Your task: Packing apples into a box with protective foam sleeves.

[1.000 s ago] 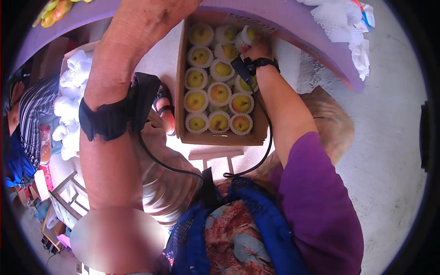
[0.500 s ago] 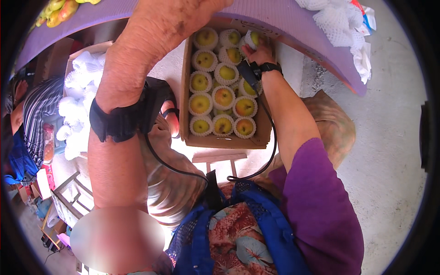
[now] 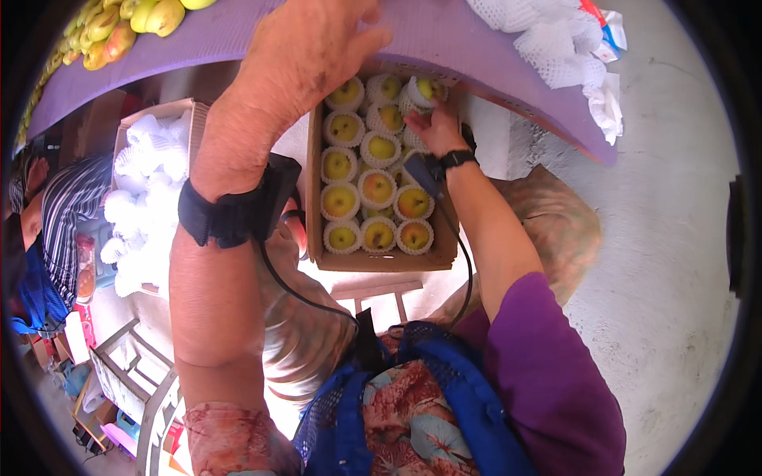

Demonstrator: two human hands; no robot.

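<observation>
A cardboard box (image 3: 385, 260) of yellow-green, red-blushed pears (image 3: 377, 188), each in a white foam net, stands in front of me. My right hand (image 3: 435, 131) reaches into its far right corner with fingers apart. Its fingertips are beside a netted pear (image 3: 429, 87) and seem to touch the net; I see nothing held. My left hand (image 3: 305, 44) hovers over the purple tabletop (image 3: 222, 40) beyond the box. Thumb and fingers look spread, though the upper edge cuts off part of the hand. The left forearm covers a strip left of the box.
Loose yellow-green pears (image 3: 103, 32) lie on the table at far left, and white foam nets (image 3: 559, 44) at far right. A second box holds white foam nets (image 3: 147, 186). Cables run from both wrists. A person in striped clothing (image 3: 75, 198) is at left; a metal stool (image 3: 131, 365) stands nearer.
My right hand has drawn back slightly from the pear in the far corner, its fingers looser. My left hand has shifted right and its thumb shows now. The view has tilted a little.
</observation>
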